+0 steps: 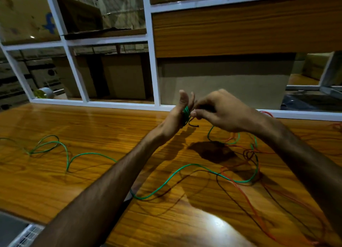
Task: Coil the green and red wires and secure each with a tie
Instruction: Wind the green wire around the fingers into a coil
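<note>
left hand flat, fingers straight, green wire wound round it; right hand pinches wire; red wire loose on table.

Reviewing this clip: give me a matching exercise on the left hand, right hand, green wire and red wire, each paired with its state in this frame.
Things:
1. left hand
2. right hand
3. green wire
4. red wire

States:
A. lies loose on the table's right side, uncoiled
B. fingers straight, green turns wound around them
C. partly wound, most of it trailing over the table
D. fingers curled, pinching wire beside the other hand

Pairs: 1-B, 2-D, 3-C, 4-A
</note>
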A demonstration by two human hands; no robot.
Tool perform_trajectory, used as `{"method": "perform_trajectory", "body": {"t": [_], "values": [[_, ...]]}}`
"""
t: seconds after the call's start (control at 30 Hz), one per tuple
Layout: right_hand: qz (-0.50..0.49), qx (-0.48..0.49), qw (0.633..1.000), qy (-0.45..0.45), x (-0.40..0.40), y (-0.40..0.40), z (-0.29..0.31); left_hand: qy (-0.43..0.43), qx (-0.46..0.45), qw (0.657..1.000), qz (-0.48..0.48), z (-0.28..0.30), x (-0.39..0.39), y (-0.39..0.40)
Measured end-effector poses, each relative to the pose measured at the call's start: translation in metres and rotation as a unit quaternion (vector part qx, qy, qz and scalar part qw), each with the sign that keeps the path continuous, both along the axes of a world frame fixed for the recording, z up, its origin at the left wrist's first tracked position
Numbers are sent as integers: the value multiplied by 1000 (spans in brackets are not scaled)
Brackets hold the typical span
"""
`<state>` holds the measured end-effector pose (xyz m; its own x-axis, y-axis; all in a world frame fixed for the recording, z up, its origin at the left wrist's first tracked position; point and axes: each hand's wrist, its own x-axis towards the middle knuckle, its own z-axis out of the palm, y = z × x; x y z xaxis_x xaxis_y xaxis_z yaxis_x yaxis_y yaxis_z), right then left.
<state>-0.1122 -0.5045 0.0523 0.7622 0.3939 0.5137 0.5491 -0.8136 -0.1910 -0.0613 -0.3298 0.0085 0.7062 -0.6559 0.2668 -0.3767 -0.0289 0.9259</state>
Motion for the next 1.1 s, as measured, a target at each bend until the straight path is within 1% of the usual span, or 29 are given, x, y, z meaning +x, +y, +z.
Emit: {"method": "perform_trajectory", "body": {"t": [0.07, 0.13, 0.23, 0.3, 0.4, 0.47, 0.5, 0.57, 0.63, 0.7, 0.73, 0.77, 0.8, 0.83, 0.87, 0.93, 1.0, 1.03, 1.07, 1.1], "values": [[-2, -9, 1000, -12, -3, -1, 5, -13, 36, 999, -1, 0, -3, 1], [-3, -16, 999, -32, -4, -1, 7, 3, 38, 998, -52, 0, -4, 0], [3, -11, 998, -58, -4, -5, 7, 50, 0, 991, -128, -1, -5, -5], [9, 5, 997, -72, -3, -7, 7, 90, -9, 983, -158, 1, -9, -6], [25, 47, 996, -68, -1, -8, 4, 154, 27, 973, -173, 7, -13, -1], [26, 77, 995, -52, 1, -9, 1, 223, 47, 950, -215, 10, -12, 1], [26, 99, 994, -39, 2, -9, 0, 258, 36, 933, -247, 10, -11, 2], [28, 136, 990, -13, 4, -10, -4, 292, 5, 919, -266, 9, -11, 4], [29, 153, 988, 12, 6, -11, -9, 294, 6, 924, -245, 7, -12, 6], [32, 158, 986, 30, 7, -12, -13, 269, 32, 938, -217, 4, -7, 7], [33, 159, 986, 35, 8, -13, -14, 249, 46, 940, -227, 4, -6, 10], [35, 164, 985, 36, 8, -14, -14, 248, 59, 936, -242, 6, -8, 11], [36, 165, 985, 31, 8, -15, -15, 254, 55, 925, -276, 9, -12, 11], [38, 164, 985, 22, 9, -16, -16, 274, 12, 909, -315, 11, -17, 11], [42, 162, 986, 12, 10, -16, -17, 274, -7, 907, -319, 9, -14, 11], [30, 143, 989, -7, 13, -14, -21, 306, -20, 902, -302, 9, -11, 10], [2, 60, 997, -46, 16, -17, -26, 326, -71, 892, -304, 9, -10, 11], [17, 59, 997, -47, 16, -17, -27, 328, -106, 887, -307, 10, -10, 11], [45, 106, 993, 17, 17, -16, -26, 320, -130, 886, -310, 11, -10, 11], [78, 134, 986, 65, 16, -15, -25, 313, -144, 883, -318, 13, -12, 11]]}}
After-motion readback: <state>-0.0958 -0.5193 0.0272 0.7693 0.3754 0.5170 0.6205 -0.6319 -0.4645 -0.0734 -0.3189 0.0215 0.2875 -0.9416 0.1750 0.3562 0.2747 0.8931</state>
